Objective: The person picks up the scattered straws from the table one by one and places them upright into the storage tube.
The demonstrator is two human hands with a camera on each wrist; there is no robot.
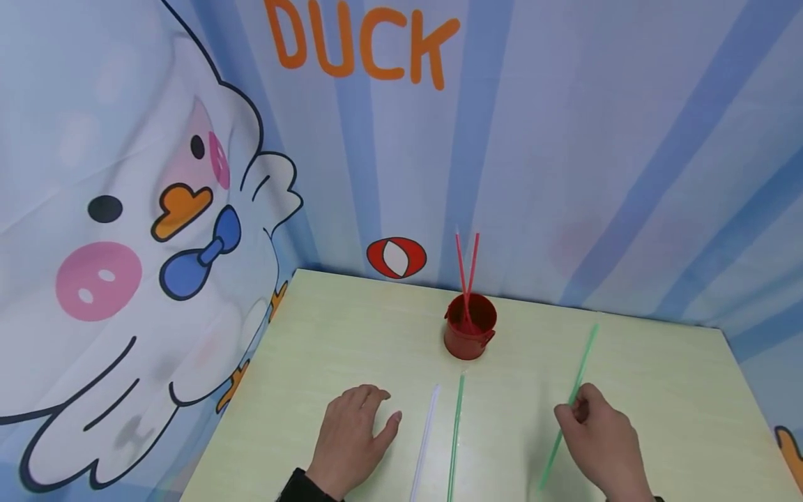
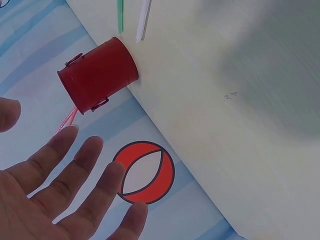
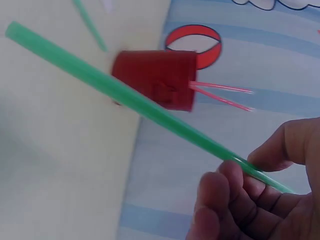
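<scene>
My right hand (image 1: 599, 439) pinches a green straw (image 1: 586, 359) between thumb and fingers, lifted over the right side of the table. In the right wrist view that straw (image 3: 125, 97) runs diagonally past a red bucket (image 3: 150, 75). My left hand (image 1: 353, 436) hovers palm down with relaxed, slightly spread fingers and holds nothing. To its right lie a pale purple straw (image 1: 425, 443) and another green straw (image 1: 456, 439), side by side. Toward the back of the table stands the red bucket (image 1: 467, 341), upright, with two pink-red straws (image 1: 467, 272) leaning in it.
The pale table (image 1: 351, 321) ends at a back edge against a blue striped cloth backdrop (image 1: 552, 139). A printed duck (image 1: 207, 279) fills the backdrop's left side. The bucket has small side handles, seen in the left wrist view.
</scene>
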